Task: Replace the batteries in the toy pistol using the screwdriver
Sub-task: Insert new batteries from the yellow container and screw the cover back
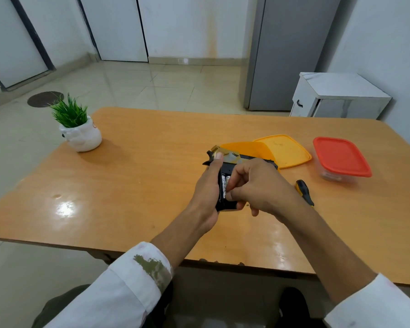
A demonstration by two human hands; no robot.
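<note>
Seemingly there is print on the batteries [224,182], but it cannot be read. The toy pistol [229,166] is gripped by the left hand [207,185], thumb laid on its gold top, with the grip compartment uncovered. One battery in it is pinched between thumb and forefinger of the right hand [258,185]. The screwdriver [304,191] is seen lying on the table [140,176] at three o'clock from the right hand, apart from it.
</note>
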